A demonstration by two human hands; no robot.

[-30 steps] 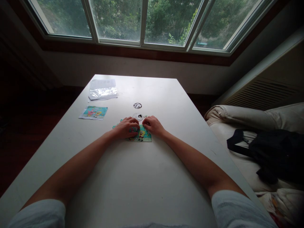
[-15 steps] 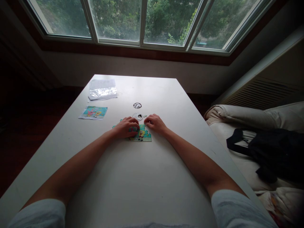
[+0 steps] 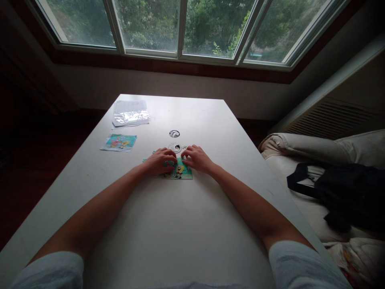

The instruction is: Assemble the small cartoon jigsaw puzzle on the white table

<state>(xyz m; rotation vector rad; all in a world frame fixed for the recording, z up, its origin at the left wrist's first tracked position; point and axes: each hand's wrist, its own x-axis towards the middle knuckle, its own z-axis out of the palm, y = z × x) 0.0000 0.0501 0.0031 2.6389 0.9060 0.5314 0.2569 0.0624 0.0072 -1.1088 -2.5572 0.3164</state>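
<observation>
A partly joined jigsaw puzzle (image 3: 184,174) with a yellow cartoon figure on a teal ground lies flat on the white table (image 3: 180,224). Over its left part rests my left hand (image 3: 162,161), fingers curled down onto the puzzle and hiding much of it. At the upper right edge of the puzzle, my right hand (image 3: 197,157) has thumb and fingers bent in a pinch. A small puzzle piece seems to be between them, mostly hidden. A few loose puzzle pieces (image 3: 184,147) lie just beyond the right fingertips.
A round table grommet (image 3: 175,148) and a round hole (image 3: 174,133) sit beyond the puzzle. To the left lie a picture sheet (image 3: 120,142) and papers in a clear sleeve (image 3: 131,113). A sofa (image 3: 282,160) with a black bag (image 3: 351,192) stands at right.
My right fingertips have shifted slightly left and down over the puzzle's upper right edge. The left hand stays almost in place.
</observation>
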